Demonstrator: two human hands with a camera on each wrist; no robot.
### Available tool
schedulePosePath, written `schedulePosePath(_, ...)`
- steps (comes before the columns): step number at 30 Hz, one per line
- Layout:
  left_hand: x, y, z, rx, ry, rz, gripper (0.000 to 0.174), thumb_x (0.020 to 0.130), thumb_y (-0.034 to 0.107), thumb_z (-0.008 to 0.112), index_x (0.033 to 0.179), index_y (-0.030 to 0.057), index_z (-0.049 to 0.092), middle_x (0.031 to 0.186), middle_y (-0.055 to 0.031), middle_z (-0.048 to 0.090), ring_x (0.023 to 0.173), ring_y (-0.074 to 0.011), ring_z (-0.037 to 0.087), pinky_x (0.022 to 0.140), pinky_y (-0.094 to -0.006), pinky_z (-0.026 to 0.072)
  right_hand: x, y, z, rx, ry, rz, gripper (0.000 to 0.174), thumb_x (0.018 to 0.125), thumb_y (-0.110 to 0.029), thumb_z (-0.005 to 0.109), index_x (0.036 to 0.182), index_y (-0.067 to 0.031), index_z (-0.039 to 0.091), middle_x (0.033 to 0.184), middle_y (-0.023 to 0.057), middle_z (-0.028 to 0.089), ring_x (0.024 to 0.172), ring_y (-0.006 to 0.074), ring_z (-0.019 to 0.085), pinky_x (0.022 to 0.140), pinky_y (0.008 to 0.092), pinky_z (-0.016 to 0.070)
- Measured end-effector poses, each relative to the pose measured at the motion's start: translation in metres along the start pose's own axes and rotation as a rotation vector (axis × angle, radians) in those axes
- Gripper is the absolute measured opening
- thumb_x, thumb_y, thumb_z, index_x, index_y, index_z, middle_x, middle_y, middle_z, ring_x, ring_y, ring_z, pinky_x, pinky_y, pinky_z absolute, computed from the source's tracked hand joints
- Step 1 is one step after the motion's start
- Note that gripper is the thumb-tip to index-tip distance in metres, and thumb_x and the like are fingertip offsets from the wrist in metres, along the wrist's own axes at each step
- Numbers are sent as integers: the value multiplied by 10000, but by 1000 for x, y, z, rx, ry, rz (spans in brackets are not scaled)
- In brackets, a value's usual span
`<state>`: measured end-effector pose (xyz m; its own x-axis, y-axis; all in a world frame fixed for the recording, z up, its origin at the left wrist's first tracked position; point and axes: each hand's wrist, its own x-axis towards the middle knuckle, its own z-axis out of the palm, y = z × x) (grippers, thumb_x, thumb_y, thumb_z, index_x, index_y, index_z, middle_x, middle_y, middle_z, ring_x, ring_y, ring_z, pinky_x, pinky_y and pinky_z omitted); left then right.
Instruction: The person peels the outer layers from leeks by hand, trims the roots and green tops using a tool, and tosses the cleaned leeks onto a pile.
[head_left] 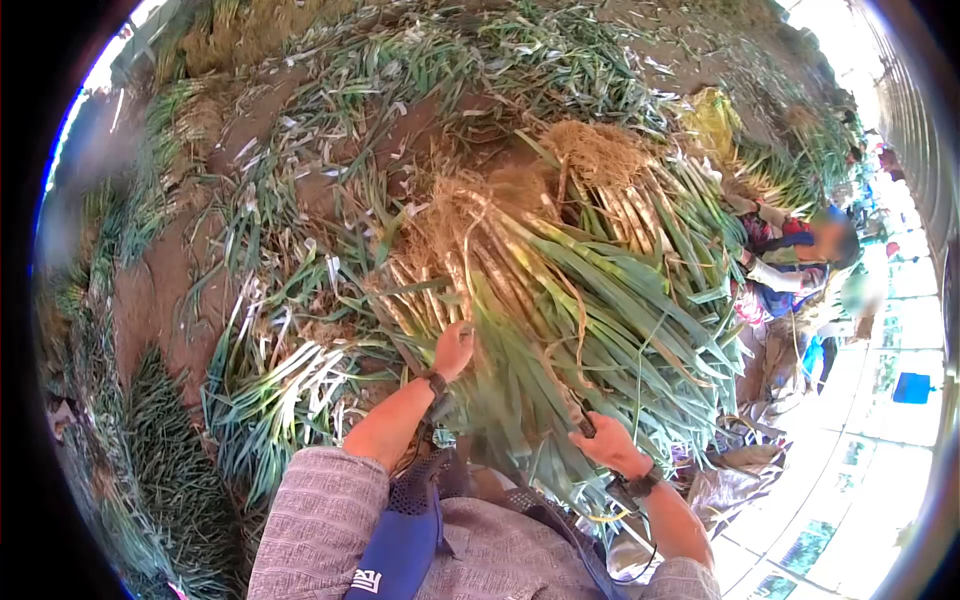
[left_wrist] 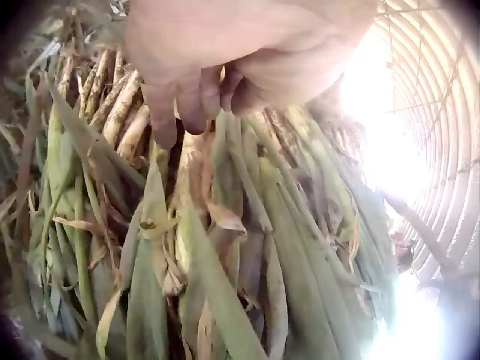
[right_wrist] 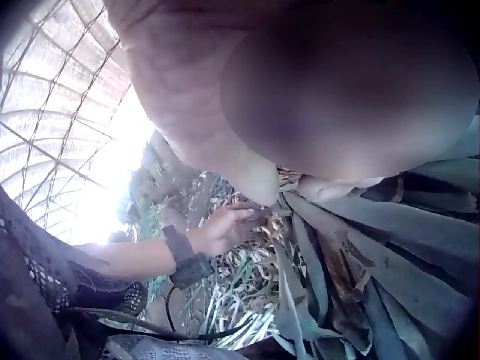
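Note:
A large pile of leeks (head_left: 600, 275), or similar long green-leaved stalks, lies before the person, roots toward the far side. At the pile's near left, the left hand (head_left: 455, 350) bends its fingers down around a pale leek stalk (left_wrist: 191, 161) among the leaves. Near the leaf ends, the right hand (head_left: 612, 447) curls around the dark end of a narrow brown, stick-like thing (head_left: 565, 395); I cannot tell what it is. In the right wrist view, a dark blur covers much of the right hand (right_wrist: 195, 97), with leaves (right_wrist: 405, 232) spreading beside its fingertips.
Loose leeks (head_left: 305, 385) lie at the left over strewn leaves. Beyond the pile are scattered trimmings (head_left: 480, 60) on brown soil and a yellow sack (head_left: 710, 120). Another person (head_left: 790, 255) sits at the right, by the bright greenhouse wall.

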<state>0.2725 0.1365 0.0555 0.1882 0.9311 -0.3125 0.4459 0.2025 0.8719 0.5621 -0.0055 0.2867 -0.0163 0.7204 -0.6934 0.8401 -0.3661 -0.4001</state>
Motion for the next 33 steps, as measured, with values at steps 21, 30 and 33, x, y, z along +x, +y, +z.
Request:
schedulePosePath(21,54,-3,6,-230,388,-444,682,841,351,723,1314,-58,452,1062,-173,655,952,-274,645,778,-417,504,155,-64,-6,143,-87,-73,469,803,-354,682,1052,42,646,839,186,666,800,296,625,760,405,480)
schedulePosePath(30,141,69,-176,-729,774,-105,347,966,341,545,870,12,595,748,-45,601,600,-194,588,572,-350,519,139,-11,18,303,-185,69,321,837,-284,688,897,25,625,694,26,549,655,136,521,618,321,446)
schedulePosePath(33,169,23,-214,-597,1155,-110,307,940,313,565,860,17,590,771,-39,606,709,-230,620,637,-419,522,140,5,25,254,-125,22,297,849,-267,685,893,20,622,696,12,554,649,122,512,584,311,435)
